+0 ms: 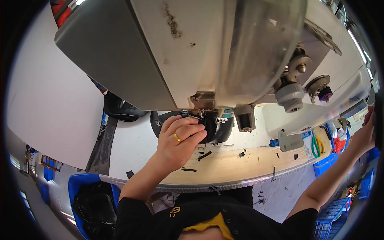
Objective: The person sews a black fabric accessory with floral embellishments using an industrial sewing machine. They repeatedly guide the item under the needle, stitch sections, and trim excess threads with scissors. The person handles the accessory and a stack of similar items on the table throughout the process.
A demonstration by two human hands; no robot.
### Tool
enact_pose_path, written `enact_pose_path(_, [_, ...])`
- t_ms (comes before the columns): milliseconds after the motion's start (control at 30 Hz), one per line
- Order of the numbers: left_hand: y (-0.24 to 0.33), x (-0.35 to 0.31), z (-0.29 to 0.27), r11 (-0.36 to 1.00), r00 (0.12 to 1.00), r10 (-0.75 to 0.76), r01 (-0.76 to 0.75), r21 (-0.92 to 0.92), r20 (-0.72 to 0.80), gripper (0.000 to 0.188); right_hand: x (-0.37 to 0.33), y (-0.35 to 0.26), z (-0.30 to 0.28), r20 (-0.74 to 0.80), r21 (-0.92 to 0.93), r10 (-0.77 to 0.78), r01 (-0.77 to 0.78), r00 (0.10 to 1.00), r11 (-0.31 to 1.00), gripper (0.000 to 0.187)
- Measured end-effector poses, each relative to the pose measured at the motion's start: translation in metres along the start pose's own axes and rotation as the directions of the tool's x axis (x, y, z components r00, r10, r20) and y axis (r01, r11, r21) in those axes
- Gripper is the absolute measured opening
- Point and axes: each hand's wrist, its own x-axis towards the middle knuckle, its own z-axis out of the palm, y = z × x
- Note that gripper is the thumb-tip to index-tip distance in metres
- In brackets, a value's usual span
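A black, leather-like curved piece [159, 119] lies on the white bed under the sewing machine's [192, 48] needle area [202, 113]. My left hand [180, 138], with a gold ring on one finger, grips this piece just in front of the presser foot, fingers bent and thumb close to them. Bits of white thread or fluff [221, 120] show on the piece right of the needle. My right arm stretches far right, and my right hand [366, 130] is up beside the machine's right end. The dark rim cuts off its fingers, so what they touch is hidden.
Black scraps [204, 156] lie along the wooden table edge. Green-and-yellow-handled scissors [317, 146] and a blue cutter [306, 135] rest at the right. A blue bin [74, 188] of black pieces stands lower left; another black item [120, 108] lies behind the bed's left side.
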Motion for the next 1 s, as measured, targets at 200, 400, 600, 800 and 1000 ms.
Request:
enact_pose_path(200, [-0.005,-0.008,0.008,0.999,0.996,-0.005,0.008,0.040,-0.084,0.028,-0.168,-0.135,0.064,0.576,0.462,-0.438,0.166,0.690,0.871,0.022])
enact_pose_path(400, [-0.002,-0.004,0.012,0.999,0.991,-0.013,0.017,0.027,-0.134,0.030,-0.247,-0.139,0.108,0.777,0.374,-0.261,-0.087,0.572,0.923,0.052])
enact_pose_path(600, [-0.002,0.001,0.004,0.998,0.997,0.020,-0.015,0.066,-0.078,0.023,-0.257,-0.112,0.117,0.729,0.424,-0.424,0.132,0.538,0.896,0.059])
enact_pose_path(800, [-0.006,0.003,0.007,0.988,0.996,0.019,-0.005,0.155,-0.088,0.029,-0.247,-0.114,0.125,0.695,0.429,-0.440,0.162,0.569,0.889,0.056])
enact_pose_path(1000, [-0.009,-0.005,0.014,0.990,0.990,0.008,0.013,0.144,-0.141,0.031,-0.245,-0.112,0.119,0.727,0.393,-0.403,0.145,0.556,0.908,0.054])
